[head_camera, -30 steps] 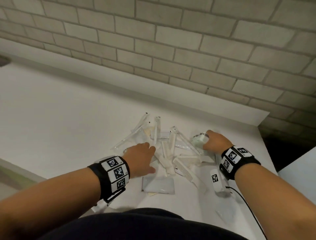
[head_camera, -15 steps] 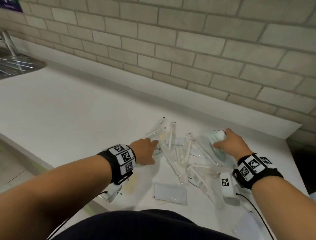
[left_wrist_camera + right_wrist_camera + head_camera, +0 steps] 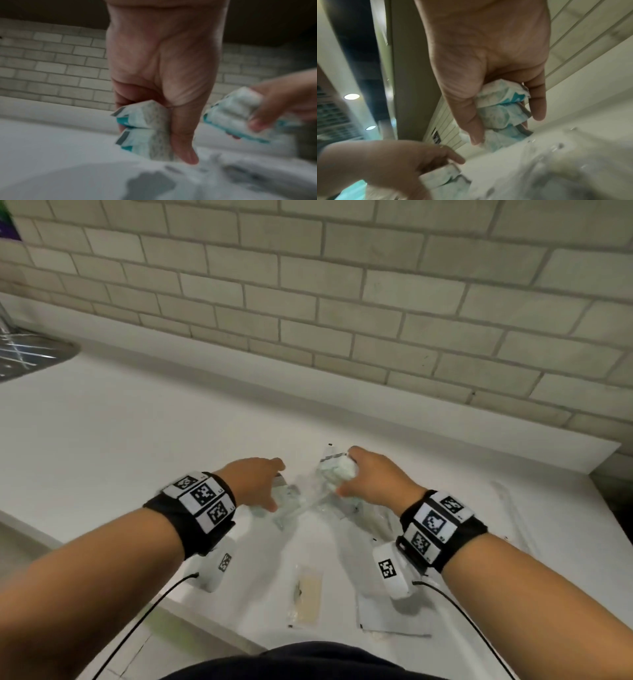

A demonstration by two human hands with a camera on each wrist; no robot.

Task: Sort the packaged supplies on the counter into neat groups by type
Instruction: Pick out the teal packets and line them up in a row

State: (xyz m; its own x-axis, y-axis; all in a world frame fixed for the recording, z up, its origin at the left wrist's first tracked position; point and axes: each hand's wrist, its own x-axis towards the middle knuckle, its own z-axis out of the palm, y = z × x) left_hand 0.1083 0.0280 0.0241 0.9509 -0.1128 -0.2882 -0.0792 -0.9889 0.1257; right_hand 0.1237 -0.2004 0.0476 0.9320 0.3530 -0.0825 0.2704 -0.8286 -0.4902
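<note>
On the white counter point(image 3: 137, 446) my left hand point(image 3: 274, 489) grips two stacked white-and-teal soft packets point(image 3: 286, 498). The left wrist view shows them pinched between thumb and fingers point(image 3: 145, 129). My right hand point(image 3: 342, 475) holds a similar bundle of white-and-teal packets point(image 3: 337, 469), seen stacked in its grip in the right wrist view point(image 3: 501, 108). The two hands are close together, just above a blurred heap of clear wrapped supplies point(image 3: 308, 510).
A clear packet with a tan pad point(image 3: 308, 594) and a flat white pouch point(image 3: 387, 614) lie near the counter's front edge. A long clear packet point(image 3: 513, 508) lies at the right. A metal sink point(image 3: 27, 357) is at far left, and a brick wall point(image 3: 342, 302) runs behind.
My left hand has taken hold of white-and-teal packets from the heap. My right hand has carried its bundle left, toward the left hand. The head view has shifted.
</note>
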